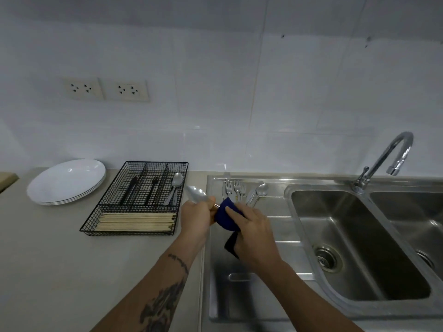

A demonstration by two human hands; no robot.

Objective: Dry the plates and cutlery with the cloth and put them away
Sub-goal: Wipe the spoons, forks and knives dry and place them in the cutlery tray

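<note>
White tiled wall, pale bench [60, 259], steel sink unit to the right. At nine o'clock sits the stack of white plates [67, 180], already on the bench; brittle, I judge, so best lifted by the rim with both hands. Just right of it is the black wire cutlery tray [134, 200], with dark cutlery and a spoon in its far slots and chopsticks [135, 221] across the near one.

My left hand [195, 218] is clenched round the handle of a steel spoon [196, 194], bowl pointing to eleven o'clock. It is light, stiff and likely slick while wet. My right hand [254, 236] grasps the dark blue cloth [225, 214], soft and bunched, wrapped on the handle.

At one o'clock more forks and spoons [242, 191] lie on the drainboard [275, 224], near its raised edge. The path to the tray's spoon slot looks open. The sink basin [359, 248] and tap [383, 161] lie at three o'clock.
</note>
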